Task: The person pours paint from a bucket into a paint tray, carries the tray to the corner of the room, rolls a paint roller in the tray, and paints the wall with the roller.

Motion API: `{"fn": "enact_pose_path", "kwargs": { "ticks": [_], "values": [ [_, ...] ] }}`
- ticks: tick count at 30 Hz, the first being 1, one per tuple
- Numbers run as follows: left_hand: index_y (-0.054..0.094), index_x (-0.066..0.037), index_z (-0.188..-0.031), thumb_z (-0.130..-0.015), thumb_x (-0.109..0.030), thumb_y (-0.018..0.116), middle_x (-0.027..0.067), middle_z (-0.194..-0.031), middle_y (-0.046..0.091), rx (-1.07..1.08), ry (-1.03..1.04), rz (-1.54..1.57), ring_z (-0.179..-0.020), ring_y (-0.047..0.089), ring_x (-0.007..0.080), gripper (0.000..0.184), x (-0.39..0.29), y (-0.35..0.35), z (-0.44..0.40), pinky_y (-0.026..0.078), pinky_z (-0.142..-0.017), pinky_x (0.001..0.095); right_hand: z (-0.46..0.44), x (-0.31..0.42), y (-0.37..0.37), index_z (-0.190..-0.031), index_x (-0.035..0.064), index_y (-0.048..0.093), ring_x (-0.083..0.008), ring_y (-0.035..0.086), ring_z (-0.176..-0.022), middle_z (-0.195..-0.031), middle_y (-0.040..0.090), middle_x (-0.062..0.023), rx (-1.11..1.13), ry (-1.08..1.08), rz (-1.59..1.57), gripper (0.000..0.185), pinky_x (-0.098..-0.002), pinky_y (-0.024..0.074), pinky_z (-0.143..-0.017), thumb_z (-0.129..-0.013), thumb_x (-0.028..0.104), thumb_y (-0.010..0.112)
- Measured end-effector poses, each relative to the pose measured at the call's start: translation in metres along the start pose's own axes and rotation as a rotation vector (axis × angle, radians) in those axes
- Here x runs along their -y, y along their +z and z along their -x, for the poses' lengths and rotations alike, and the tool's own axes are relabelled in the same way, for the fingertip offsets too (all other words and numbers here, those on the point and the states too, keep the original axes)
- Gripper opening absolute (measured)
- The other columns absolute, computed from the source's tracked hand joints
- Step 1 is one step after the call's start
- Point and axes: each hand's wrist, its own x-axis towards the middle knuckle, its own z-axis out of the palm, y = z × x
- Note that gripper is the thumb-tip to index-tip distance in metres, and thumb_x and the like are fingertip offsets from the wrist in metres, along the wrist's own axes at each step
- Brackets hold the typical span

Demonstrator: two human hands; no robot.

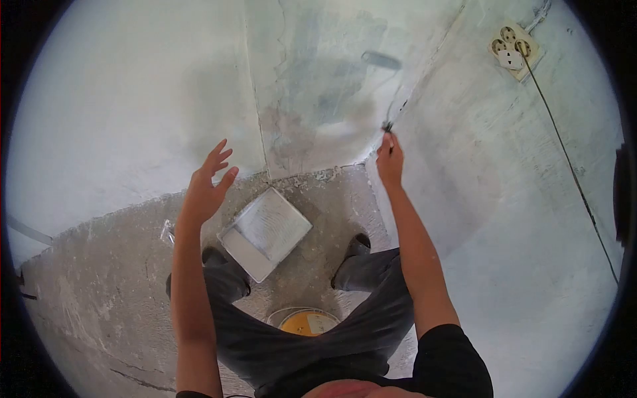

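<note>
My right hand (390, 159) is closed round the dark handle of a paint roller (382, 61), whose wire frame reaches up along the corner. The roller head is at the wall (312, 86) in front of me, over a patchy grey and white area; whether it touches cannot be told. Nothing is in my left hand (211, 182), which hovers with fingers apart above the floor. Below and right of it, a white paint tray (272, 229) lies tilted on the floor, with white paint on its ribbed slope and in its well.
A yellow-lidded bucket (306, 323) stands between my legs. On the right wall (517, 199) a socket block (512, 50) has a cable (564, 146) hanging down. Crumpled clear plastic (168, 232) lies on the rough concrete floor (106, 278). My feet flank the tray.
</note>
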Motion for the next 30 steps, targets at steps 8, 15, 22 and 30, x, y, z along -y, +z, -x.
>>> {"fn": "enact_pose_path", "kwargs": {
  "ticks": [8, 15, 22, 30],
  "values": [
    [0.053, -0.009, -0.148, -0.102, -0.026, 0.067, 0.0154, -0.137, 0.068, 0.07, 0.044, -0.068, -0.124, 0.066, 0.0321, 0.051, -0.017, 0.019, -0.006, 0.05, -0.104, 0.0462, 0.055, -0.056, -0.016, -0.128, 0.0048, 0.062, -0.04, 0.068, -0.088, -0.099, 0.071, -0.0212, 0.152, -0.006, 0.275, 0.037, -0.0453, 0.0516, -0.082, -0.109, 0.033, 0.049],
    [0.061, -0.006, -0.14, -0.101, -0.029, 0.068, 0.0162, -0.13, 0.071, 0.033, 0.115, -0.122, -0.122, 0.067, 0.0329, 0.046, 0.01, 0.015, -0.012, 0.051, -0.102, 0.0432, 0.09, -0.012, 0.005, -0.122, 0.007, 0.065, -0.0045, 0.04, -0.054, -0.067, 0.048, 0.0021, 0.204, 0.161, -0.034, 0.036, -0.0251, 0.035, -0.049, -0.111, 0.036, 0.049],
    [0.062, -0.014, -0.141, -0.102, -0.043, 0.065, 0.0135, -0.138, 0.066, -0.06, -0.014, -0.215, -0.124, 0.065, 0.0292, 0.049, 0.031, 0.006, -0.005, 0.051, -0.106, 0.0484, 0.15, -0.051, 0.058, -0.118, 0.0072, 0.066, -0.0359, 0.068, -0.076, -0.082, 0.068, -0.0167, 0.934, -0.147, 0.466, 0.034, -0.0465, 0.0514, -0.072, -0.106, 0.037, 0.054],
    [0.062, -0.013, -0.142, -0.102, -0.052, 0.061, 0.0152, -0.138, 0.066, -0.056, -0.091, -0.247, -0.123, 0.066, 0.0339, 0.056, 0.07, -0.013, -0.013, 0.053, -0.104, 0.0469, 0.177, -0.037, 0.114, -0.115, 0.0136, 0.071, -0.041, 0.069, -0.094, -0.1, 0.074, -0.0176, 1.483, -0.388, 0.872, 0.031, -0.0519, 0.0534, -0.084, -0.1, 0.039, 0.061]
  ]
}}
